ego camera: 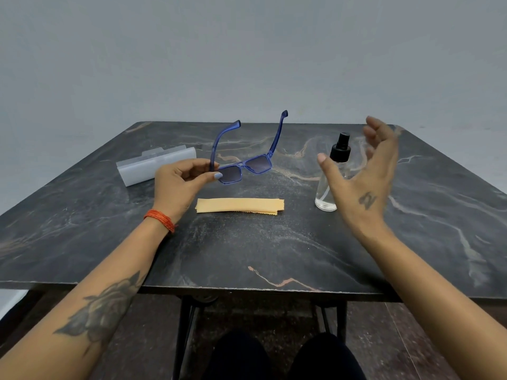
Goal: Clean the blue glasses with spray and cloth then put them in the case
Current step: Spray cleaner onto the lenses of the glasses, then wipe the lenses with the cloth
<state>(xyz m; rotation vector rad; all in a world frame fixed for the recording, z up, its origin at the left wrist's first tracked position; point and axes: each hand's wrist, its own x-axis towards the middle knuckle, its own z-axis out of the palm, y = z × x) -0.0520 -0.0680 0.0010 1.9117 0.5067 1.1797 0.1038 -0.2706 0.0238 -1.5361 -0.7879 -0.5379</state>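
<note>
The left hand (179,185) holds the blue glasses (244,160) above the surface (247,248). Its grip is a pinch of thumb and fingers at the corner of the frame, where one temple begins. The temples are unfolded and point up and away. The right hand (365,171) is wide, with spread fingers and nothing in it, just in front of the spray bottle (333,174), which stands upright. The cloth (240,205) lies folded on the surface below the glasses. The case (153,165) lies at the far left.

I judge two risks. The spread right hand may knock the narrow bottle over if it closes too fast. Also the glasses hang from one corner only, so they may turn or slip in the pinch, and the thumb may smear the lens.
</note>
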